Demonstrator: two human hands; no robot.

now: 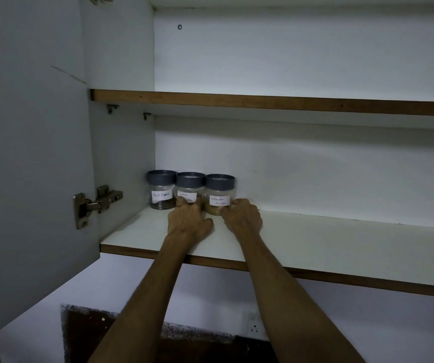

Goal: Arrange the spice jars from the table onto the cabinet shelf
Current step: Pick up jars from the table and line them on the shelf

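Three clear spice jars with grey lids stand in a row at the back left of the lower cabinet shelf [315, 239]. From the left they are the black pepper jar [161, 189], the garam masala jar [190, 186] and the coriander powder jar [220, 192]. My left hand [188, 218] has its fingers around the base of the garam masala jar. My right hand [242, 217] grips the lower right side of the coriander powder jar. Both jars rest on the shelf and touch each other.
The cabinet door [27, 153] hangs open on the left, with a metal hinge [96, 204]. An upper shelf [263, 102] runs above the jars. A wall socket [255, 328] and a dark countertop edge [197, 344] lie below.
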